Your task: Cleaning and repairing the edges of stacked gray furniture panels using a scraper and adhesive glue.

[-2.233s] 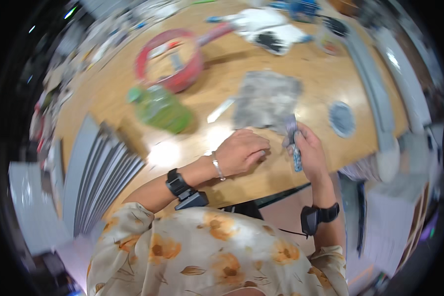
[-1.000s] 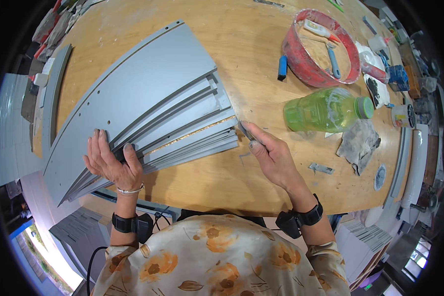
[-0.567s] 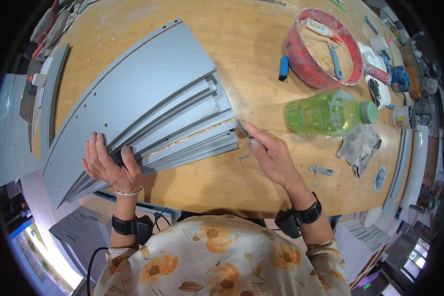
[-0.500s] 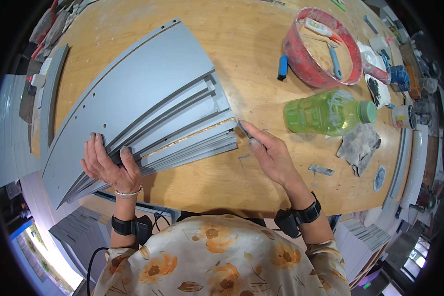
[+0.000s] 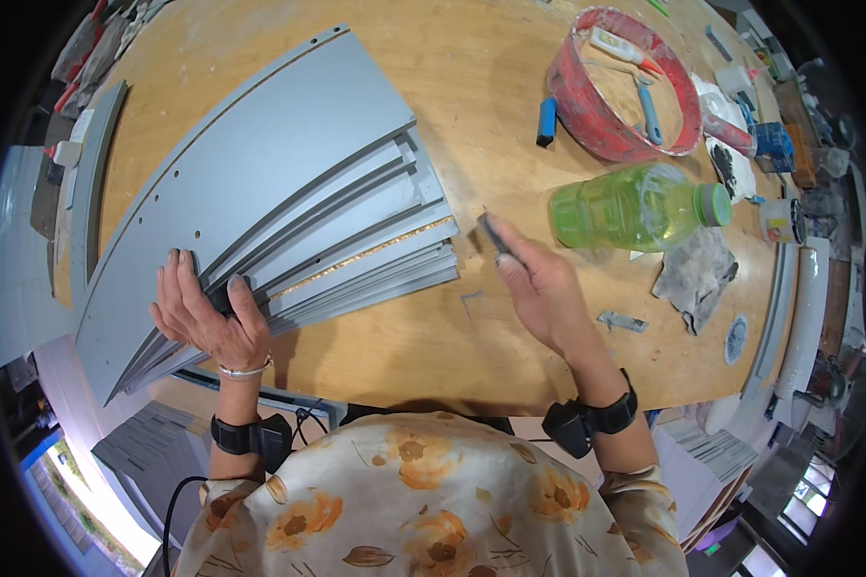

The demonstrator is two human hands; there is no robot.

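Observation:
A grey drawer-like assembly of long panels [image 5: 289, 144] lies slantwise on the table, left of centre. It has drilled holes, grooves and one raw, wood-coloured edge strip. My left hand [image 5: 212, 313] grips its near-left part, fingers over the broad panel and thumb on the neighbouring edges. Something black shows between that thumb and forefinger, mostly covered. Just off the assembly's right end, my right hand [image 5: 546, 293] pinches a small, flat, dark grey piece [image 5: 492, 234] between thumb and fingers. It does not touch the panels; its exact kind cannot be made out.
Right of my right hand lies a green-tinted bottle [image 5: 640, 207] on its side. Beyond it stands a red basin [image 5: 587, 120] holding a glue bottle and a blue-handled tool, with a blue block [image 5: 547, 122] beside it. A grey rag [image 5: 695, 279] and a metal strip [image 5: 623, 321] lie nearer.
My right hand has moved right, taking the dark grey piece away from the panel's end. My left hand keeps its grip; the whole view has shifted slightly.

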